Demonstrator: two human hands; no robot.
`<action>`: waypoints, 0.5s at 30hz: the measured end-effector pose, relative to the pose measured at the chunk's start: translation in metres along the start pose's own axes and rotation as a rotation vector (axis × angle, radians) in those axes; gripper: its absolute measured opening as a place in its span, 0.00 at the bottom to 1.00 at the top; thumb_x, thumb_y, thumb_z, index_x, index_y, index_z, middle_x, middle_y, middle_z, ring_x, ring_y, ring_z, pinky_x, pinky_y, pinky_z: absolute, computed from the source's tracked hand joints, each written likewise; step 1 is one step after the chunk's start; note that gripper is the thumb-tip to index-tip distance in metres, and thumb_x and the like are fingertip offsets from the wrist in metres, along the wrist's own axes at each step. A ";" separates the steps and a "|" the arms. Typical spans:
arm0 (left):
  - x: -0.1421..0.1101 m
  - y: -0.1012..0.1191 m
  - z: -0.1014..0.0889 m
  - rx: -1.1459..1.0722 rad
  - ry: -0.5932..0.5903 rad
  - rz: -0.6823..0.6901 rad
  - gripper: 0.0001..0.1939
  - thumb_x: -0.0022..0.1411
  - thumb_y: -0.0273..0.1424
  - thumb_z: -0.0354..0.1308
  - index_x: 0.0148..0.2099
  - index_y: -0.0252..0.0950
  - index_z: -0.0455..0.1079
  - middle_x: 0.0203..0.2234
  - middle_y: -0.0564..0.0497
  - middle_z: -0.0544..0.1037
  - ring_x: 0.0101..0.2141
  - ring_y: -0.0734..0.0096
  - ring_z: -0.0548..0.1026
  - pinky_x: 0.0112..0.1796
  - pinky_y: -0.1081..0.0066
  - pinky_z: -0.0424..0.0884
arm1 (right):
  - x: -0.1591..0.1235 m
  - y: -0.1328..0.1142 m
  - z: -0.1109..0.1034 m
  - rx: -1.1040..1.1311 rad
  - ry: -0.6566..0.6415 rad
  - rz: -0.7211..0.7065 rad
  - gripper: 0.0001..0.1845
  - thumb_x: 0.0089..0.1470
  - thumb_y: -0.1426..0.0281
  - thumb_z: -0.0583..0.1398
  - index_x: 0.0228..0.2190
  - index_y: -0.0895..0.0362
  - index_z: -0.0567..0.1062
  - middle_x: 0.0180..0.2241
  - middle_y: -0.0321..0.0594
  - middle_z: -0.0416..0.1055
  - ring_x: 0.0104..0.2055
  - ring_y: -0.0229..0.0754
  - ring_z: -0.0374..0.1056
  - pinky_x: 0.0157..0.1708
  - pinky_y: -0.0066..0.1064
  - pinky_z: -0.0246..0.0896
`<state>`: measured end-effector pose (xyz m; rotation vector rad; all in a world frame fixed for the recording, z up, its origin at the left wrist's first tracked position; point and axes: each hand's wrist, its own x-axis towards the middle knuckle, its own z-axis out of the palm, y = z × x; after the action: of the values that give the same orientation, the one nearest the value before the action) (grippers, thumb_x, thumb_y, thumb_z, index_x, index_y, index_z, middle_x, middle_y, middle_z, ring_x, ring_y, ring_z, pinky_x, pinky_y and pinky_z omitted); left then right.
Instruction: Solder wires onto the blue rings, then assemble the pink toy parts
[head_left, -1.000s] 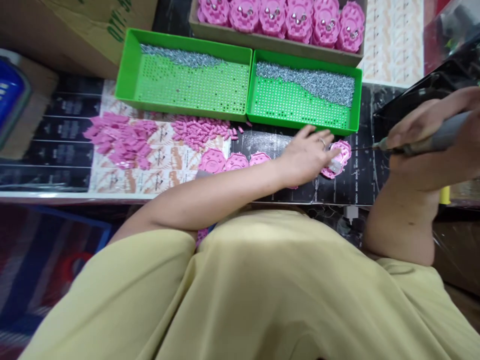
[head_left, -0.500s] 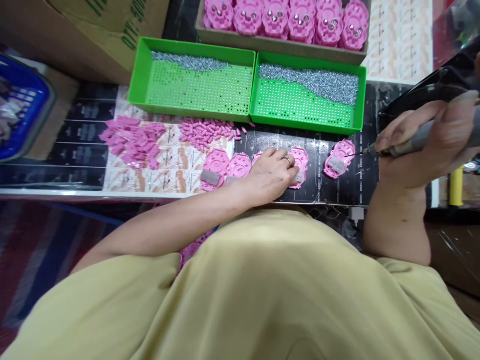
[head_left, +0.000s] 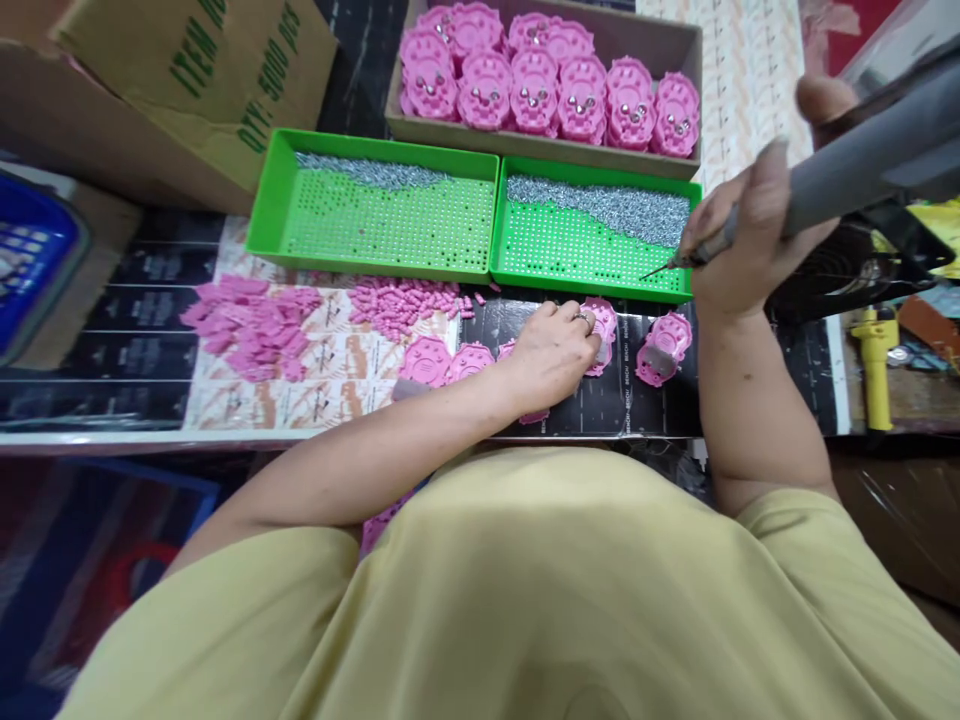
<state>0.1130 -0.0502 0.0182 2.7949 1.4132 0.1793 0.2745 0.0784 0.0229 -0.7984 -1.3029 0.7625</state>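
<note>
My left hand (head_left: 553, 352) rests, fingers curled, on a pink plastic part (head_left: 602, 330) in a row of pink parts (head_left: 427, 360) on the black mat. One more pink part (head_left: 663, 348) lies just to its right. My right hand (head_left: 742, 240) is closed round a grey electric screwdriver (head_left: 840, 185), raised above the table. Its thin bit points down-left over the right green tray (head_left: 592, 270), which holds small metal screws (head_left: 600, 205).
A second green tray (head_left: 300, 245) with screws stands left of the first. A cardboard box (head_left: 547, 145) of finished pink parts sits behind. Loose pink pieces (head_left: 247, 318) lie on the left. A blue basket (head_left: 30, 260) and a yellow tool (head_left: 876, 360) flank the work area.
My right hand has lifted the screwdriver from beside the right pink part up over the right green tray. My left hand moved left from the rightmost part onto its neighbour.
</note>
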 end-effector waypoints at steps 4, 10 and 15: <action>-0.002 -0.001 0.000 -0.040 -0.018 -0.008 0.07 0.66 0.27 0.58 0.39 0.33 0.78 0.36 0.42 0.80 0.41 0.58 0.73 0.35 0.62 0.61 | 0.000 0.012 0.014 -0.061 -0.014 -0.052 0.34 0.56 0.40 0.58 0.54 0.47 0.62 0.19 0.24 0.61 0.14 0.35 0.61 0.16 0.31 0.60; -0.002 -0.004 0.001 -0.057 -0.011 0.004 0.07 0.66 0.28 0.58 0.39 0.34 0.78 0.36 0.43 0.80 0.40 0.59 0.71 0.34 0.63 0.60 | -0.001 0.019 0.010 -0.085 -0.024 -0.049 0.32 0.57 0.37 0.54 0.51 0.47 0.64 0.17 0.24 0.54 0.13 0.34 0.57 0.16 0.30 0.56; -0.001 -0.006 0.002 -0.068 -0.005 0.003 0.07 0.67 0.28 0.58 0.39 0.34 0.78 0.36 0.44 0.80 0.40 0.60 0.70 0.34 0.64 0.59 | 0.000 0.019 0.005 -0.060 -0.116 0.017 0.35 0.55 0.36 0.55 0.53 0.45 0.63 0.25 0.27 0.63 0.17 0.34 0.64 0.20 0.31 0.61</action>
<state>0.1079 -0.0474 0.0153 2.7419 1.3747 0.2165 0.2685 0.0886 0.0069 -0.8240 -1.4298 0.7966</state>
